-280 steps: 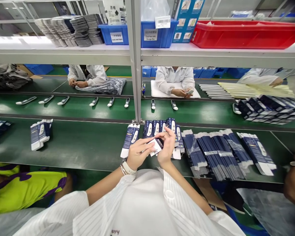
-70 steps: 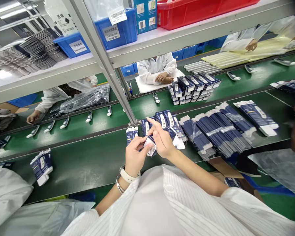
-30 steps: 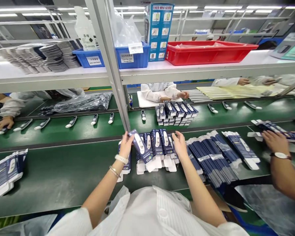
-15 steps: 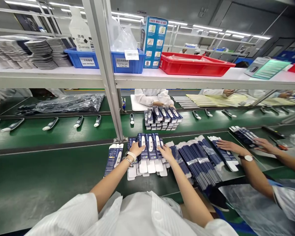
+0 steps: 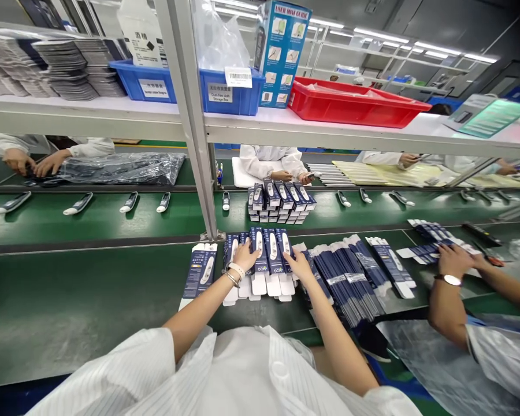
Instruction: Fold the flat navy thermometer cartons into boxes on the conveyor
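Three blue-and-white printed cartons (image 5: 273, 252) stand side by side in a row, their white end flaps open toward me. My left hand (image 5: 245, 257) grips the row at its left side, thumb on the nearest carton. Against the right side presses my right hand (image 5: 300, 266), so the row is held between both hands. More cartons (image 5: 231, 249) with white flaps lie beside and under it, partly hidden by my left hand. Left of them are flat cartons (image 5: 199, 268). Just right of my right hand lie bundles of flattened cartons (image 5: 349, 283).
Beyond, a stack of closed cartons (image 5: 281, 202) and several thermometer-like devices (image 5: 164, 202) sit on the green conveyor (image 5: 190, 216). A metal post (image 5: 195, 127) rises ahead, carrying a shelf with a red tray (image 5: 355, 107). At right, a co-worker's hands (image 5: 457, 260) handle cartons.
My hands stay on the row of cartons, which has shifted slightly with the view. The right-hand co-worker's watch hand has moved right, off one flat carton stack. Another person's hands now show at far left.
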A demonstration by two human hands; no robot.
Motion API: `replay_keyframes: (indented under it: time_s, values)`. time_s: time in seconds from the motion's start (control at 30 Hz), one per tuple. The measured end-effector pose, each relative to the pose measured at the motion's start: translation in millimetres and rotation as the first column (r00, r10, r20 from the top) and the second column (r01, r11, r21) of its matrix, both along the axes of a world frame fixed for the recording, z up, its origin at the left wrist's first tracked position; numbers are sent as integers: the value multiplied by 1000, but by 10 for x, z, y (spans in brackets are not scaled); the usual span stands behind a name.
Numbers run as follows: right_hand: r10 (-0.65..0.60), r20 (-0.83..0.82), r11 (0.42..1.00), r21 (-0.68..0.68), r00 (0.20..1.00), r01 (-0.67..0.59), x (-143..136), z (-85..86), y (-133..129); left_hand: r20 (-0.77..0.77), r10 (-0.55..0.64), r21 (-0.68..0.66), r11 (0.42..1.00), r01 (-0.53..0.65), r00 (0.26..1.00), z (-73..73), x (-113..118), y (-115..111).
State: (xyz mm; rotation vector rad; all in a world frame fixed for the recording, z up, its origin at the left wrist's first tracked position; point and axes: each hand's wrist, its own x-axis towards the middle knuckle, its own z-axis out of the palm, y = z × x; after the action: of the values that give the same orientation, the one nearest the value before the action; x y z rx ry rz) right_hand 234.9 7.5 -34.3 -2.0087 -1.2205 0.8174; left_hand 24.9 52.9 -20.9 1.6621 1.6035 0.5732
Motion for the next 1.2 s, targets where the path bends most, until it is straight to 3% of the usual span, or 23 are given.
replay_keyframes:
  time_s: [0.13, 0.27, 0.33, 0.43, 0.5, 0.6, 0.73, 0.83, 0.87, 0.93, 1.0, 1.07, 1.13, 1.2]
  values:
    - [-115, -10, 993, 21, 993, 115, 121, -89, -84, -94, 198, 124, 975, -186, 976, -30, -404, -72]
    - [-183, -46, 981, 55, 982, 185, 247, -67, -140, -251, 458, 163, 888, -429, 853, -252, -922, -304]
    - [-196, -58, 978, 62, 979, 199, 248, -36, -127, -407, 445, 91, 889, -449, 798, -431, -1093, -447]
    - [-163, -62, 982, 83, 985, 168, 133, 51, -76, -565, 335, -28, 905, -424, 754, -652, -1206, -595]
    - [-108, -46, 986, 120, 993, 112, 8, 135, -44, -567, 328, -42, 905, -424, 756, -713, -1224, -631]
    - [-43, -22, 982, 184, 999, 46, -171, 250, -23, -547, 346, -46, 897, -440, 762, -684, -1246, -624]
    - [-2, -113, 974, 226, 994, 27, -390, 318, -65, -507, 379, -35, 888, -458, 774, -470, -1328, -641]
    - [125, -329, 971, 235, 936, -47, -643, 363, -151, -281, 390, 60, 919, -389, 877, -144, -1342, -743]
    - [201, -424, 966, 236, 883, -106, -750, 391, -186, -148, 353, 85, 935, -344, 924, -8, -1318, -792]
    - [359, -618, 933, 255, 700, -253, -979, 475, -254, 128, 198, 65, 976, -207, 972, 278, -1222, -897]
    - [455, -759, 880, 301, 466, -368, -1192, 581, -305, 336, 10, -1, 1000, -10, 942, 538, -1087, -989]
    - [479, -821, 849, 342, 312, -403, -1352, 682, -331, 459, -109, -7, 992, 127, 881, 730, -958, -1044]
    - [465, -835, 861, 351, 294, -368, -1443, 750, -337, 524, -145, 12, 987, 162, 839, 840, -873, -1058]
    - [416, -827, 902, 324, 377, -285, -1476, 774, -335, 555, -123, 2, 989, 146, 823, 883, -841, -1041]
